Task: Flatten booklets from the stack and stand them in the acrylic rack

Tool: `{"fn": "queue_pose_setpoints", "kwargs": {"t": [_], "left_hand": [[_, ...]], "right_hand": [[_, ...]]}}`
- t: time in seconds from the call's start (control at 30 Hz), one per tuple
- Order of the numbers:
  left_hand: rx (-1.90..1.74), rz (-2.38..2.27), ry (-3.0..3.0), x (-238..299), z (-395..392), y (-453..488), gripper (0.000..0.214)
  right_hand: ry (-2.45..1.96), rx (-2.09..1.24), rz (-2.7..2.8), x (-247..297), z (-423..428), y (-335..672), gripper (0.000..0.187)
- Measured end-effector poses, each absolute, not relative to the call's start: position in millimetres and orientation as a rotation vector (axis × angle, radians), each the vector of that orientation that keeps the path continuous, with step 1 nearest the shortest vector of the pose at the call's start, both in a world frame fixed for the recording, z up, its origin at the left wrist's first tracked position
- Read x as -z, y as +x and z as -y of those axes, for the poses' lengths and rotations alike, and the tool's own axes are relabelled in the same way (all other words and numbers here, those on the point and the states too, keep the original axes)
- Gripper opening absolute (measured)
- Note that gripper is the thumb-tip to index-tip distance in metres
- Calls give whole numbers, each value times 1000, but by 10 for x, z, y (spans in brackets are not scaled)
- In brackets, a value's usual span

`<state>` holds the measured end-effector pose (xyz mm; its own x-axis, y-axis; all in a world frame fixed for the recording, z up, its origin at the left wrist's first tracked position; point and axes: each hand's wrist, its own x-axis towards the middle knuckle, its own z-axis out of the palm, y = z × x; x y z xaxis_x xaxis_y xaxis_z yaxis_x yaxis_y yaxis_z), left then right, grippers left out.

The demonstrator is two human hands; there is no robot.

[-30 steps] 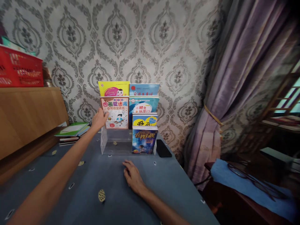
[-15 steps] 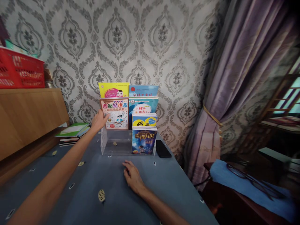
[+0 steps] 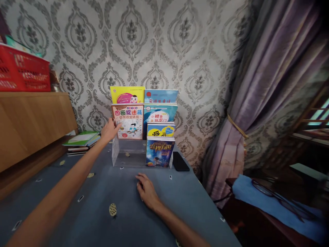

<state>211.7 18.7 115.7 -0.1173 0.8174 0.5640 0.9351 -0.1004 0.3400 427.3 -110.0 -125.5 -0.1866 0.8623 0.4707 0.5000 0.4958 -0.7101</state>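
My left hand [image 3: 110,129] is at the left edge of a brown-bordered picture book [image 3: 128,121], with its thumb over the front cover and its fingers partly hidden at the side. The book stands in a clear acrylic tiered rack [image 3: 129,156], in front of a yellow book [image 3: 126,94]. Resting on the table before the rack, my right hand [image 3: 147,190] is empty, its fingers loosely apart. In the rack's right column stand a blue book [image 3: 161,96], a teal book [image 3: 160,113], a yellow-and-blue book [image 3: 159,130] and a dark blue book [image 3: 159,153].
A black phone [image 3: 180,161] lies right of the rack on the blue tablecloth [image 3: 133,216]. Several books [image 3: 82,140] are stacked at the left, beside a wooden cabinet [image 3: 36,123] bearing a red basket [image 3: 25,70]. Glasses [image 3: 277,197] lie on a blue cloth [image 3: 246,188] at the right.
The camera view has shifted slightly, so the scene sits a little higher and further right. Both hands and the books keep their places relative to each other.
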Motion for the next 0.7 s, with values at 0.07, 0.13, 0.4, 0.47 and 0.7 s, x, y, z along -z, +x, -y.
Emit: {"fn": "queue_pose_setpoints", "kwargs": {"t": [0.07, 0.13, 0.4, 0.47, 0.7], "left_hand": [[1133, 1898, -2002, -1058, -170, 2065, 43], [1228, 1802, -2009, -887, -121, 1985, 40], [642, 1934, -1978, 81, 104, 1284, 33], [573, 2037, -1896, 181, 63, 1048, 35], [485, 2170, -1730, 119, -359, 389, 59]], "right_hand": [[-1135, -503, 1846, 1271, 1089, 4273, 39], [-1131, -505, 1858, 1283, 1082, 4279, 39], [-1135, -558, 1903, 1310, 1084, 4336, 38], [-1140, -566, 1914, 1321, 1086, 4346, 38], [-1122, -493, 1930, 1321, 1128, 4354, 36]]}}
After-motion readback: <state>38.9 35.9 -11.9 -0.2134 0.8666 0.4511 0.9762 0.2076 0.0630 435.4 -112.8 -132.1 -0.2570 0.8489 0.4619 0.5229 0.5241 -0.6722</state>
